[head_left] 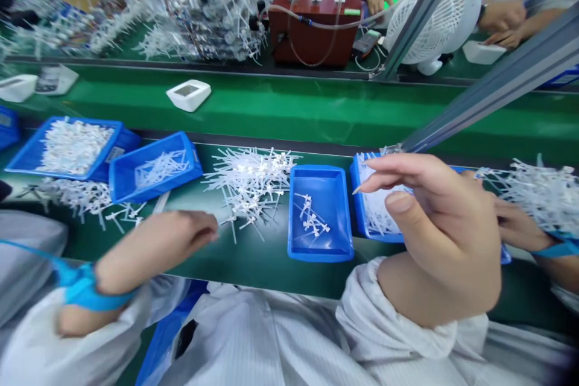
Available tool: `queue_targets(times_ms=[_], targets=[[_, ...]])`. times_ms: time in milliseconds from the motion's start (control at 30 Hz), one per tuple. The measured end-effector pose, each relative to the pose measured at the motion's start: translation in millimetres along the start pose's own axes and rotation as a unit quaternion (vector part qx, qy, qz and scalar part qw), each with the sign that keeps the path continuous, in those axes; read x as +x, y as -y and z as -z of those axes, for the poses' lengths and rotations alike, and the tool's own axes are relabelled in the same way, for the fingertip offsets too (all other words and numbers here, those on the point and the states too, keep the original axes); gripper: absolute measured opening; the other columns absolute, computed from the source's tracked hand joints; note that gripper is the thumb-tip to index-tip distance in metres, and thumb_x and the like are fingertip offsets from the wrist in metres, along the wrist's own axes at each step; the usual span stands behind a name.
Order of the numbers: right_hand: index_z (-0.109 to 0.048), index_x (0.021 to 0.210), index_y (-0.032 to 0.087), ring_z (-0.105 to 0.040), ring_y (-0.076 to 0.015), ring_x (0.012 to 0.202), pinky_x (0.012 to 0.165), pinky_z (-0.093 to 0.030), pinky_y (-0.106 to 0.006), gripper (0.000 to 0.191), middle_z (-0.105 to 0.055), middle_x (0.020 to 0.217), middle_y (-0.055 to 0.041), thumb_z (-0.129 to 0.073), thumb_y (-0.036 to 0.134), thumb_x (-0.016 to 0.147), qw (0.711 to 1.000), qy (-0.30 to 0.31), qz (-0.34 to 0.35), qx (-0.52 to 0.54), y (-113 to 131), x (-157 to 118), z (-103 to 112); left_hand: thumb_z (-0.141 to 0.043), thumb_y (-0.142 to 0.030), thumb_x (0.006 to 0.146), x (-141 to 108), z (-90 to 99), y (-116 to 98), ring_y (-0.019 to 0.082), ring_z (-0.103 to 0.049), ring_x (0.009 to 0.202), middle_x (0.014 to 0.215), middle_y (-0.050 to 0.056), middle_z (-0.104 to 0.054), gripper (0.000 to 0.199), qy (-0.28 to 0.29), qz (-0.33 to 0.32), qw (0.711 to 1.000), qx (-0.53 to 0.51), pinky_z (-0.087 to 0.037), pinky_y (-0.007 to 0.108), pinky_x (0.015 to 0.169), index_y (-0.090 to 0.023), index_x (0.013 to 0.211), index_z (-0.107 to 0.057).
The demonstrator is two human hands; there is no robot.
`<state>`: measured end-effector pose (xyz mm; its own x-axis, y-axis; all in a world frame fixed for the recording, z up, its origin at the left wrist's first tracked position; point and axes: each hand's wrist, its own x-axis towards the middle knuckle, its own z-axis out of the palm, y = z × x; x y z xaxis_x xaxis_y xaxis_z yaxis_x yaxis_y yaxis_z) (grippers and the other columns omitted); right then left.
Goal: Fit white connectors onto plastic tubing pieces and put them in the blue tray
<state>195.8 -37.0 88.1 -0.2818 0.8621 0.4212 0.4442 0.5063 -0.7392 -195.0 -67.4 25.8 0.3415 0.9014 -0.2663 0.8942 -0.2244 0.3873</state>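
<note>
My left hand (165,241), a blue strap round its wrist, hovers over the green table, left of a loose pile of thin white plastic tube pieces with small fittings (256,178). Its fingers are curled together and slightly blurred; anything inside them is hidden. My right hand (446,232) is raised nearer the camera, thumb and fingers apart, with nothing visible in it. It partly covers a blue bin of white tubes (380,211). Between my hands stands a blue bin (320,247) with several white tube pieces (312,217) lying in it.
To the left are a blue bin of tubes (156,184) and a fuller blue bin (27,160). A green conveyor (271,105) carries a white plastic housing (189,95). A metal post (488,72) slants at right. A co-worker's hand (520,226) is beside another tube pile (538,193).
</note>
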Motion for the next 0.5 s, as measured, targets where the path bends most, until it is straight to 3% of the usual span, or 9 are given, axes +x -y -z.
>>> queue_targets(times_ms=[67,100,233,367,500], targets=[[-0.068,0.125,0.03,-0.072,-0.0187,0.09,0.081,-0.055,-0.032,0.023,-0.075,0.096,0.0001,-0.058,0.041,0.107,1.0,-0.014,-0.001,0.006,0.2,3.6,-2.0,-0.06,-0.037,0.097,-3.5,-27.1,25.4,0.015,-0.066,0.071,0.077,-0.002,-0.072,0.025,0.108,0.012,0.994,0.003,-0.042,0.024,0.065,-0.024,0.082,-0.075],[-0.069,0.123,0.03,-0.072,-0.0183,0.089,0.079,-0.055,-0.031,0.022,-0.075,0.094,0.0005,-0.059,0.041,0.107,1.0,-0.011,-0.005,0.005,0.3,5.8,-3.5,-0.058,-0.034,0.098,-2.3,-41.7,32.7,0.017,-0.067,0.076,0.084,-0.001,-0.073,0.023,0.123,0.021,0.992,0.0,-0.043,0.025,0.068,-0.024,0.085,-0.075],[-0.069,0.123,0.029,-0.073,-0.0173,0.09,0.078,-0.055,-0.029,0.022,-0.076,0.096,0.0001,-0.059,0.041,0.107,1.0,0.001,-0.009,0.009,0.5,12.9,-10.7,-0.047,-0.036,0.104,14.6,-81.7,34.9,0.022,-0.067,0.096,0.104,0.005,-0.071,0.028,0.074,0.029,0.997,-0.009,-0.048,0.03,0.083,-0.021,0.097,-0.071],[-0.069,0.121,0.026,-0.073,-0.0168,0.09,0.076,-0.055,-0.029,0.022,-0.076,0.094,-0.0009,-0.06,0.041,0.107,1.0,0.007,-0.011,0.008,2.2,14.5,-14.2,-0.048,-0.038,0.105,31.9,-83.3,27.4,0.025,-0.063,0.107,0.108,0.008,-0.069,0.027,0.046,0.022,0.999,0.001,-0.046,0.035,0.092,-0.02,0.1,-0.068],[-0.068,0.123,0.027,-0.074,-0.0187,0.089,0.078,-0.057,-0.031,0.023,-0.076,0.095,-0.0032,-0.061,0.04,0.106,1.0,0.013,-0.008,-0.008,2.0,12.4,-13.4,-0.053,-0.037,0.103,30.8,-68.7,22.8,0.025,-0.065,0.092,0.099,0.006,-0.07,0.022,0.057,0.025,0.998,0.028,-0.041,0.032,0.075,-0.021,0.095,-0.067]])
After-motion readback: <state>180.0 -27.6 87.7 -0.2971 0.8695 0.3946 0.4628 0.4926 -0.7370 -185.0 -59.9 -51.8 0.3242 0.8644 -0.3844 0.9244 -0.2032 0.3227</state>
